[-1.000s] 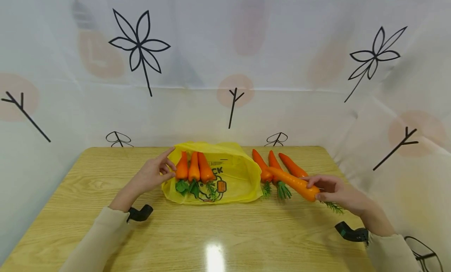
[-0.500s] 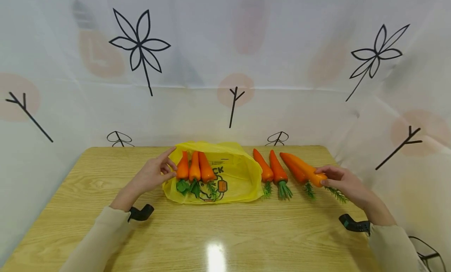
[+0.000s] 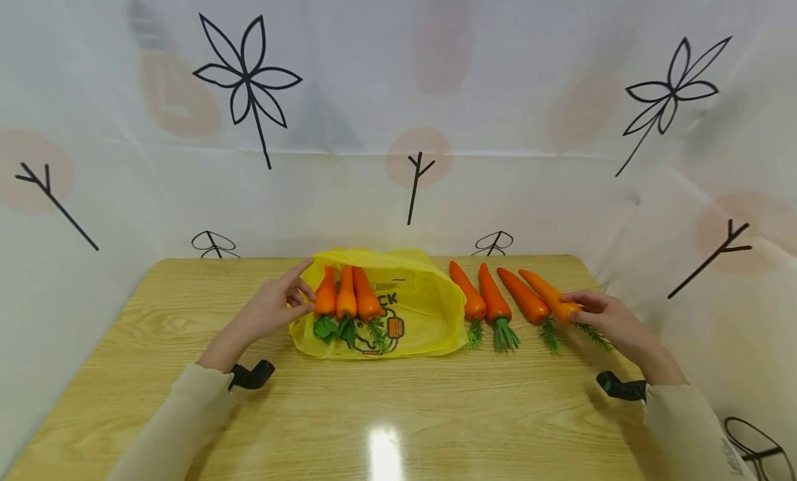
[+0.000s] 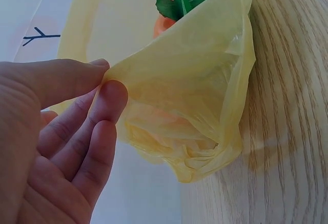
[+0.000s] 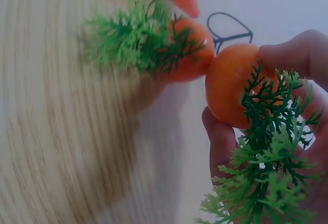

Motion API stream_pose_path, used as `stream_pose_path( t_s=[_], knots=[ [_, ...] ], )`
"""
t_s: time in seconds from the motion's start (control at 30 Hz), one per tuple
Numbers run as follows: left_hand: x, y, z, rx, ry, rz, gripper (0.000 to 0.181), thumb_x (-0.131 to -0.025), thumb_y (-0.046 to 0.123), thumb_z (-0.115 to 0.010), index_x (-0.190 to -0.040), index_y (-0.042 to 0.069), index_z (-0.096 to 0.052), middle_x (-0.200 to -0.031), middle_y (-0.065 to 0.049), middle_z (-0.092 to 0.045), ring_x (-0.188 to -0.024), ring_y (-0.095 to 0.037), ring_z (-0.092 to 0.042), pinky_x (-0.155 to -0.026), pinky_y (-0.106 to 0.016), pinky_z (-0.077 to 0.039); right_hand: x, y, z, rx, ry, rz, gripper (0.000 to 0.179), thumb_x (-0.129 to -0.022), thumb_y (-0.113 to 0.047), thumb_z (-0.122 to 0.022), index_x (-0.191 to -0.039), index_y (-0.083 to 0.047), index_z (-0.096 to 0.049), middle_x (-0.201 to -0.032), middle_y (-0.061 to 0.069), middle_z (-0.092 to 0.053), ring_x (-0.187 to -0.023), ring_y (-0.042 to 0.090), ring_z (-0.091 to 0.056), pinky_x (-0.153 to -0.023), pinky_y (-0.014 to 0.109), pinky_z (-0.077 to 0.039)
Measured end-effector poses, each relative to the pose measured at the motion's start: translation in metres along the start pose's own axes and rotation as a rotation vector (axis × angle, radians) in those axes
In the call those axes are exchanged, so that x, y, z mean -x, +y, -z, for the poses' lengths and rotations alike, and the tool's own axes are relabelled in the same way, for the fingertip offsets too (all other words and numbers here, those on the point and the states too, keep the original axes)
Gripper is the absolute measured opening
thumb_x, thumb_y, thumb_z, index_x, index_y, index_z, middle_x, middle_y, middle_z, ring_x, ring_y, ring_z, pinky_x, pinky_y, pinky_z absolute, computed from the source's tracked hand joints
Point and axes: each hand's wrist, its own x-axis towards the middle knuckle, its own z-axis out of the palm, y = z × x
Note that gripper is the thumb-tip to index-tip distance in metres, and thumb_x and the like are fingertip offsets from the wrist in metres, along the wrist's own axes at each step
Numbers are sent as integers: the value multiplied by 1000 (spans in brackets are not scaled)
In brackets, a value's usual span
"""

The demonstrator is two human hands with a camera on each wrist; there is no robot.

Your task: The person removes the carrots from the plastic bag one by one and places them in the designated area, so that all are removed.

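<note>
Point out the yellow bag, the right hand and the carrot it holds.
Yellow bag [image 3: 431, 323]: head view, its bare inner surface.
Right hand [image 3: 609, 324]: head view, back of the hand.
Held carrot [image 3: 547, 294]: head view, middle of its orange body.

The table [image 3: 473, 412] bears a bag [image 3: 429, 315] and carrots [image 3: 494, 295].

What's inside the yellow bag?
Three carrots with green tops lie side by side in the yellow bag, toward its left. The far end is covered by the bag's own top layer, so I can't tell whether anything else is back there.
</note>
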Motion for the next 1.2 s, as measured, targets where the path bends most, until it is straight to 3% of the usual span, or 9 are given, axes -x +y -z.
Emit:
stream_pose_path(
  t_s=[0.13, 0.43, 0.83, 1.2],
  knots=[
    [-1, 0, -1, -6, -1, 0, 84, -91, 5, -72, -159, 7, -23, -99, 1, -65, -77, -8, -63, -74, -31, -55, -4, 6, 0, -12, 2, -13, 46, -102, -27, -59, -136, 4, -54, -137, 20, -48, -103, -3, -53, -81, 23, -49],
    [-1, 1, -2, -2, 0, 9, 84, -91, 4, -72, -159, 8, -23, -100, 1, -65, -77, -9, -62, -73, -31, -55, -16, 17, -9, -45, 8, 6, 47, -101, -24, -62, -137, 5, -54, -131, 5, -56, -105, -1, -54, -82, 21, -48],
    [-1, -2, -2, -8, -1, 11, 84, -91, 5, -72, -159, 7, -23, -99, 1, -67, -76, -8, -63, -72, -30, -55, -22, 14, -29, -68, 2, 10, 51, -99, -24, -65, -140, 3, -53, -136, 25, -54, -103, -1, -57, -83, 23, -50],
    [1, -3, -4, 3, 6, 4, 84, -91, 3, -72, -159, 8, -23, -100, -2, -67, -76, -9, -63, -73, -31, -55, -23, 12, -35, -88, -25, 13, 53, -99, -24, -64, -143, 1, -49, -141, 28, -49, -106, 0, -56, -84, 23, -50]
  ],
)
